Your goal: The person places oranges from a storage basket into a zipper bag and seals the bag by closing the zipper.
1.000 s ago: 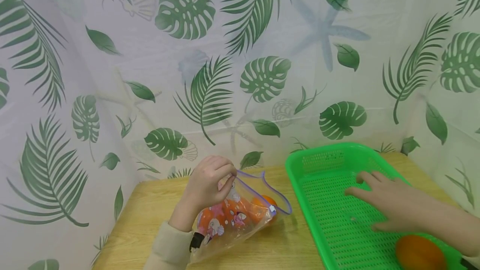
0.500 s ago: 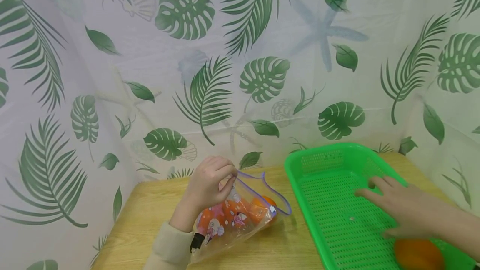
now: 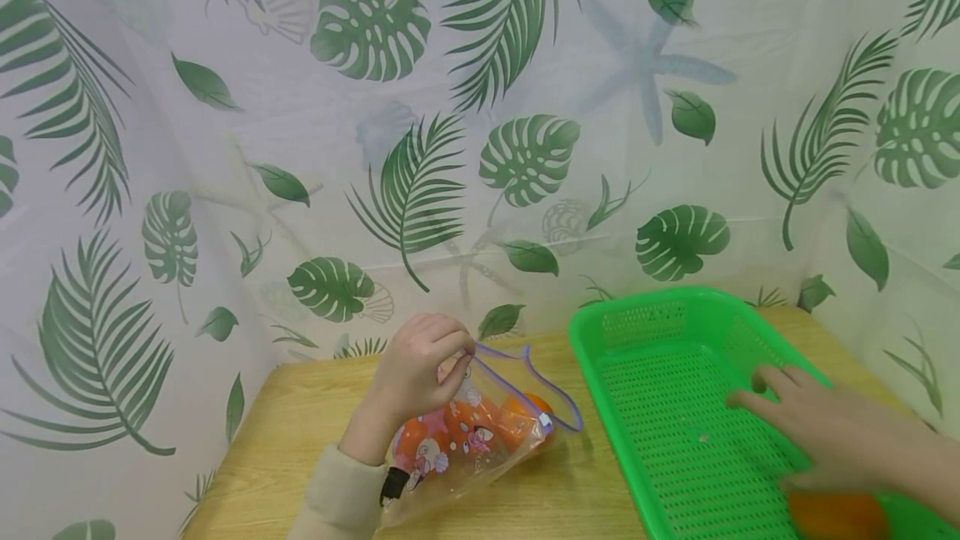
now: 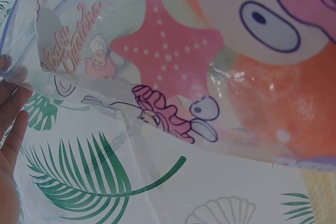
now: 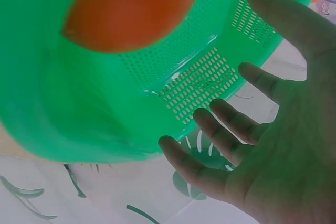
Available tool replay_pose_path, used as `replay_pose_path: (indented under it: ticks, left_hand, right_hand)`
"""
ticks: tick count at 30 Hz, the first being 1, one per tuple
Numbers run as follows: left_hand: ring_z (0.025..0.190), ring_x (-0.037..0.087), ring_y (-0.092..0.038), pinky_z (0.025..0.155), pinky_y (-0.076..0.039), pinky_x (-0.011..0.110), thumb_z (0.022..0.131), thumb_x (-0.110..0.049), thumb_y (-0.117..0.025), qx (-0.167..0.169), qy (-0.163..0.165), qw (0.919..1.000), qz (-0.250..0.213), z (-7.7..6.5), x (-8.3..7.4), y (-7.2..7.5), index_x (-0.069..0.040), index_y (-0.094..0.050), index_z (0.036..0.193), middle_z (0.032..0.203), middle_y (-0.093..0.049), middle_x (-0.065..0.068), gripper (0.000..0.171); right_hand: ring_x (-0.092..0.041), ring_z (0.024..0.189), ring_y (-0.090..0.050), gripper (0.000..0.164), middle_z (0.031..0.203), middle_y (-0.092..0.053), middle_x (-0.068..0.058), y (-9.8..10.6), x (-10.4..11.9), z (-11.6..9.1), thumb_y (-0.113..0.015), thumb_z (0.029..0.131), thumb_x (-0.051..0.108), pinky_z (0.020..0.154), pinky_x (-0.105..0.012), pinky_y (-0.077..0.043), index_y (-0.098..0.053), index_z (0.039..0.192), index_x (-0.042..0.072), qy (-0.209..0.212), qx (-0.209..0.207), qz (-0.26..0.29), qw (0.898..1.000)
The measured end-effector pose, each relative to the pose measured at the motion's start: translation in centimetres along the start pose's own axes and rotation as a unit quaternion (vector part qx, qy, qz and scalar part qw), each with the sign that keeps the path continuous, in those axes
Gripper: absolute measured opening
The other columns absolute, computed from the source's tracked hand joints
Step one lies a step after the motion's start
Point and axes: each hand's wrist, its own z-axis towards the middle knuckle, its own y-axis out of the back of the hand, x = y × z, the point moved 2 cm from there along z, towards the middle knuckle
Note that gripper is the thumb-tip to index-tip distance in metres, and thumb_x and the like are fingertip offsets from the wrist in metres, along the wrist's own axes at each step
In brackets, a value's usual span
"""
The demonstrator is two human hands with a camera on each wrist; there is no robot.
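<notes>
My left hand point(image 3: 423, 365) pinches the upper edge of a clear zip bag point(image 3: 487, 473) with a purple zip and printed sea creatures. Several orange round fruits point(image 3: 528, 405) show inside it, partly behind the print. In the left wrist view the bag's starfish print point(image 4: 168, 51) fills much of the picture, and fingertips point(image 4: 13, 103) hold its edge. My right hand point(image 3: 840, 436) is spread above the green basket point(image 3: 615, 440), holding nothing. Just below it lies an orange fruit point(image 3: 840, 517), partly hidden by the hand. The right wrist view shows a gap between fruit point(image 5: 136, 11) and fingers point(image 5: 226, 129).
The bag rests on a wooden table point(image 3: 300, 440), left of the basket. Behind and at both sides hangs a white sheet with green leaf prints point(image 3: 405, 190). The basket's raised perforated wall point(image 3: 645, 325) stands near the back.
My right hand has moved right and slightly toward me over the basket, now covering more of the fruit's top. The left hand and the bag have stayed in place.
</notes>
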Motion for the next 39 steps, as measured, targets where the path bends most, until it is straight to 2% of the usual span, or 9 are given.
replay_pose_path:
  ticks: [5,11,15,21,32,39]
  left_hand:
    - [0.086,0.018,-0.072,0.083,-0.060,0.036,0.084,-0.008,-0.076,-0.002,-0.001,1.0000,0.000,0.0,0.0,-0.1,-0.015,-0.072,0.087,0.088,-0.074,-0.003,0.009]
    - [0.087,0.018,-0.072,0.084,-0.060,0.036,0.084,-0.008,-0.076,-0.002,-0.001,1.0000,-0.001,0.0,0.0,-0.3,-0.015,-0.072,0.088,0.088,-0.075,-0.003,0.009]
    - [0.087,0.017,-0.072,0.083,-0.059,0.036,0.084,-0.008,-0.076,-0.001,0.000,1.0000,-0.002,0.1,-0.1,-0.3,-0.016,-0.072,0.087,0.088,-0.074,-0.004,0.009]
    - [0.086,0.017,-0.072,0.083,-0.059,0.035,0.084,-0.008,-0.076,-0.001,0.001,1.0000,-0.001,0.0,-0.1,-0.3,-0.016,-0.072,0.087,0.088,-0.075,-0.004,0.009]
    - [0.085,0.017,-0.072,0.082,-0.060,0.035,0.083,-0.008,-0.076,-0.010,-0.006,0.9999,-0.001,0.1,0.0,-0.3,-0.015,-0.072,0.087,0.088,-0.075,-0.003,0.009]
    - [0.086,0.017,-0.072,0.083,-0.060,0.035,0.084,-0.008,-0.076,-0.005,-0.004,1.0000,-0.002,0.1,0.0,-0.4,-0.015,-0.072,0.088,0.088,-0.075,-0.004,0.009]
  right_hand:
    - [-0.030,0.101,-0.058,0.088,0.125,-0.056,-0.014,-0.5,-0.4,-0.5,-0.100,0.062,0.043,0.056,-0.025,-0.048,-0.060,0.135,0.018,-0.011,0.028,0.024,0.999]
    - [-0.030,0.100,-0.056,0.082,0.125,-0.055,-0.014,-0.8,-0.7,-1.1,-0.098,0.068,0.039,0.055,-0.023,-0.043,-0.059,0.136,0.016,-0.020,0.054,0.046,0.997]
    - [-0.026,0.096,-0.055,0.082,0.123,-0.055,-0.013,-1.3,-0.9,-1.4,-0.098,0.067,0.041,0.058,-0.024,-0.045,-0.059,0.135,0.017,-0.017,0.051,0.042,0.998]
    - [-0.028,0.100,-0.058,0.083,0.123,-0.057,-0.010,-2.3,-1.3,-2.0,-0.098,0.066,0.046,0.064,-0.029,-0.051,-0.060,0.134,0.018,-0.006,0.039,0.041,0.998]
    - [-0.019,0.095,-0.054,0.082,0.115,-0.054,-0.001,-2.9,-1.3,-2.5,-0.096,0.063,0.051,0.068,-0.028,-0.050,-0.060,0.131,0.022,-0.001,0.019,0.026,0.999]
    - [-0.020,0.098,-0.055,0.083,0.119,-0.055,-0.003,-3.1,-1.2,-2.9,-0.095,0.064,0.052,0.068,-0.028,-0.051,-0.061,0.133,0.021,-0.017,0.038,0.045,0.998]
